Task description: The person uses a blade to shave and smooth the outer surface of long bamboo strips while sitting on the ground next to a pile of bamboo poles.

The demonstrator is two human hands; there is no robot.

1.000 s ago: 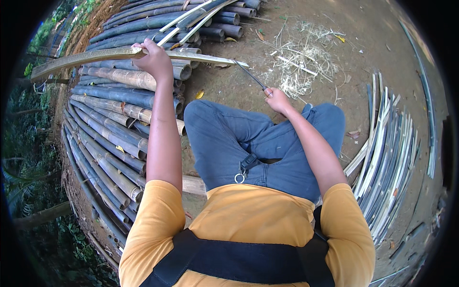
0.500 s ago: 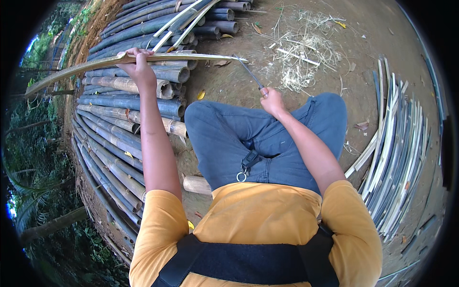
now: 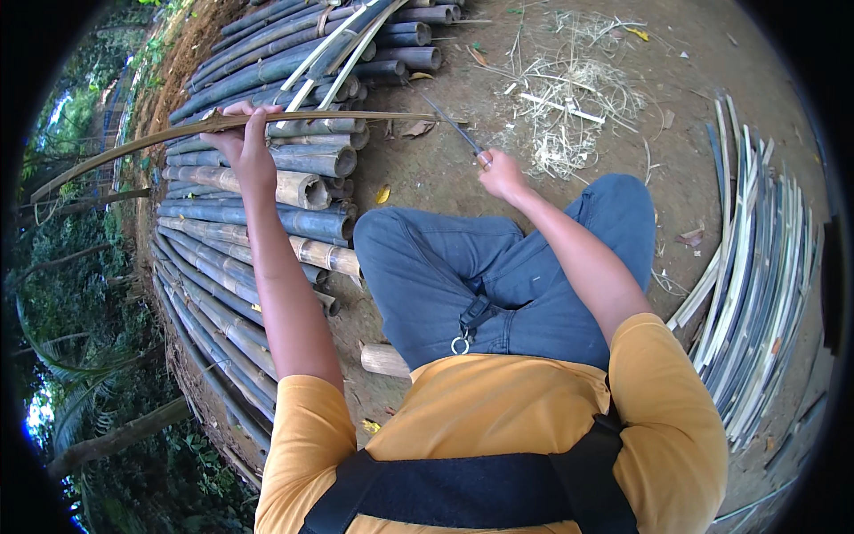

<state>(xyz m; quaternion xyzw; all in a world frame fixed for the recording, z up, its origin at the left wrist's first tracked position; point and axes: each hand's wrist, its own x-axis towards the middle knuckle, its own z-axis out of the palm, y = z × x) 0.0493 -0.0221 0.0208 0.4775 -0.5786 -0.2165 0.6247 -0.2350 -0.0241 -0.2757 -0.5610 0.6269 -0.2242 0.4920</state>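
A long, slightly bowed bamboo strip (image 3: 356, 116) stretches across the upper left, held up over the bamboo pile. My left hand (image 3: 245, 133) is closed round it near its middle, thumb pressed along its near side. In my right hand (image 3: 502, 174) is the handle of a knife (image 3: 463, 135) with a thin dark blade. The blade points up and left and crosses the strip near its right end; whether the two touch I cannot tell.
Cut bamboo poles (image 3: 307, 191) are stacked at left, with split strips (image 3: 329, 62) lying on top. Pale shavings (image 3: 574, 111) litter the ground ahead. A bundle of bamboo strips (image 3: 747, 276) lies at right. A short bamboo piece (image 3: 384, 359) is beside my crossed legs.
My left hand has shifted left with the strip, which is turned to show a narrower, browner side. My right hand and the knife have moved slightly left and up.
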